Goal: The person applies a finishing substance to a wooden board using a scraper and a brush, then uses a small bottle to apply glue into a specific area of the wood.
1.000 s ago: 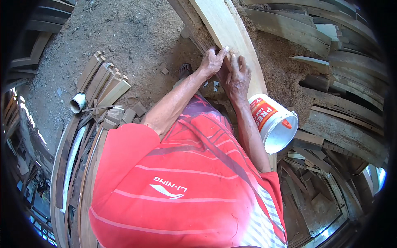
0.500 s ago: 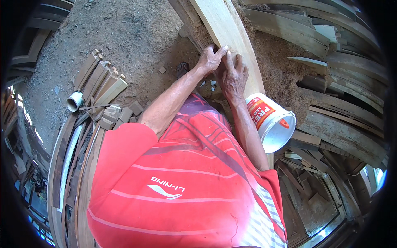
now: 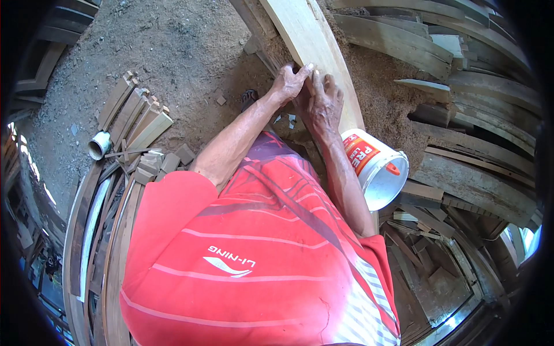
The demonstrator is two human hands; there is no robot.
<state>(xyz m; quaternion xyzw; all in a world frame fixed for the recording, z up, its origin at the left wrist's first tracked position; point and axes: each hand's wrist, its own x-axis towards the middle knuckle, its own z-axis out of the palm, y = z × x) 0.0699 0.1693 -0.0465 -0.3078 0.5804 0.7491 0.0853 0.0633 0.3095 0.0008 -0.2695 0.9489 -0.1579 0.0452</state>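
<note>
A long pale curved wooden plank (image 3: pixel 306 34) runs from the top middle down toward my body. My left hand (image 3: pixel 290 81) pinches the plank's near left edge, fingertips on its top face. Right beside it, touching, my right hand (image 3: pixel 321 105) lies over the same edge with the fingers together and pressed on the wood. What is under the palms is hidden. Both forearms reach up from my red striped shirt (image 3: pixel 259 254).
A white plastic bucket (image 3: pixel 378 170) with a red label lies tilted by my right elbow. Sawdust (image 3: pixel 381 86) is heaped right of the plank. Dark curved planks (image 3: pixel 479 144) are stacked at right, wood offcuts (image 3: pixel 138 118) and a white pipe piece (image 3: pixel 99 144) at left.
Both hands stay on the same spot of the plank's edge; only the fingers shift slightly.
</note>
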